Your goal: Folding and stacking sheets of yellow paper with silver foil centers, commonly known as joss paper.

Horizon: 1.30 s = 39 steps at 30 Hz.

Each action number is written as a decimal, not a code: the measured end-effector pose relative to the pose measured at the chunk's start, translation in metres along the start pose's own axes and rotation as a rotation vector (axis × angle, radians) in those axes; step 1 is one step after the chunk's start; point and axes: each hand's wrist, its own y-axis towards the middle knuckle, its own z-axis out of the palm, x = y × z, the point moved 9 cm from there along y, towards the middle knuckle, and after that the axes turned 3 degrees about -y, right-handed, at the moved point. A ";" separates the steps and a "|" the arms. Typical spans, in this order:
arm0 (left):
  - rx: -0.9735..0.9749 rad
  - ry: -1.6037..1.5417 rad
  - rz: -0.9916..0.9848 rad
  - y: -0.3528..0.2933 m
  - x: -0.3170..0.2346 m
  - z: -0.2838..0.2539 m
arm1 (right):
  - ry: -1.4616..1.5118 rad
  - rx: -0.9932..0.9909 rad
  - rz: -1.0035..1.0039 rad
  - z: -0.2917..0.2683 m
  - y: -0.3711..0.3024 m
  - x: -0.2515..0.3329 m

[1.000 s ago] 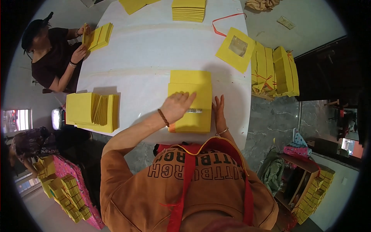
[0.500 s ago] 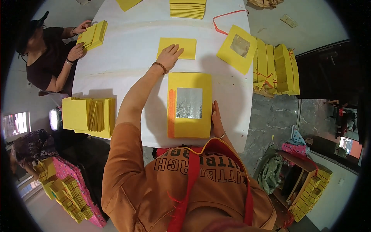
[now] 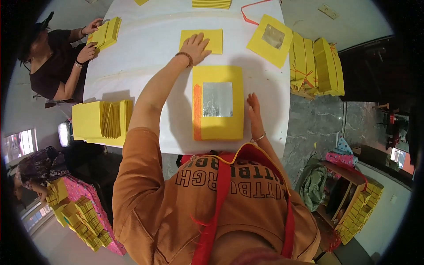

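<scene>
My left hand (image 3: 196,47) lies flat with its fingers spread on a smaller yellow paper bundle (image 3: 215,40) in the middle of the table. Nearer to me rests a thick stack of yellow paper (image 3: 217,129), its top showing a silver foil rectangle (image 3: 217,99) and an orange stripe (image 3: 197,112) along the left edge. Just right of this stack, and a small gap away from it, my right hand (image 3: 255,115) is held on edge with its fingers stretched. Nothing is in it.
On the white table (image 3: 145,66), a yellow sheet with a clear-looking window (image 3: 269,48) lies at the right, by a red ribbon (image 3: 249,17). Folded yellow paper (image 3: 88,121) sits at the left edge. Across from it, a co-worker (image 3: 55,66) handles a yellow bundle (image 3: 106,35). Tied bundles (image 3: 327,66) stand beyond the right edge.
My right hand has drawn off the stack's right side, leaving a gap. The left hand still presses on the smaller bundle. The table appears higher in the picture.
</scene>
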 end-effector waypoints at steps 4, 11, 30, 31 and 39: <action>-0.283 -0.126 0.092 -0.026 0.008 -0.037 | -0.467 0.089 -0.316 0.012 -0.001 0.054; -0.281 -0.512 0.328 -0.160 -0.085 -0.108 | -1.060 0.300 -0.549 0.051 -0.003 0.067; -0.063 -0.381 0.410 -0.255 -0.133 -0.071 | -0.720 0.304 -0.513 0.044 0.004 0.044; -0.078 -0.359 0.414 -0.255 -0.134 -0.071 | -0.709 0.305 -0.515 0.044 0.004 0.044; -0.086 -0.042 0.423 -0.261 -0.153 -0.063 | -0.702 0.303 -0.531 0.045 0.003 0.044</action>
